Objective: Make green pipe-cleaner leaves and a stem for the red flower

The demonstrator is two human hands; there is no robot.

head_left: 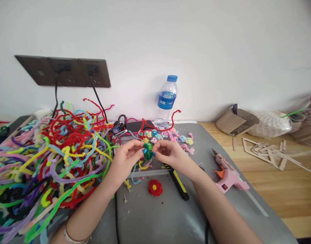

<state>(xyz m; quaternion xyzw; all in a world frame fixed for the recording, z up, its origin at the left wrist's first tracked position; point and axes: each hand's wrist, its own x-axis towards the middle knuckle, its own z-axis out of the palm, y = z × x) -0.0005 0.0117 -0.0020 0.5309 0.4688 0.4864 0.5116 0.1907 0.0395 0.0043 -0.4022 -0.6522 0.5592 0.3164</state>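
My left hand (126,157) and my right hand (170,154) meet above the grey mat (165,217), both pinching a small green pipe-cleaner coil (148,150) between fingertips. A finished red pipe-cleaner flower (155,187) with a yellow centre lies on the mat just below the hands. A black and yellow tool (179,183) lies under my right wrist. Small pastel pipe-cleaner flowers (176,136) are scattered behind the hands.
A big tangle of coloured pipe cleaners (48,156) fills the left. A pink glue gun (229,174) lies at the right. A water bottle (167,100) stands by the wall. Wooden sticks (268,152), keys (118,128) and a wall socket panel (66,71) are around.
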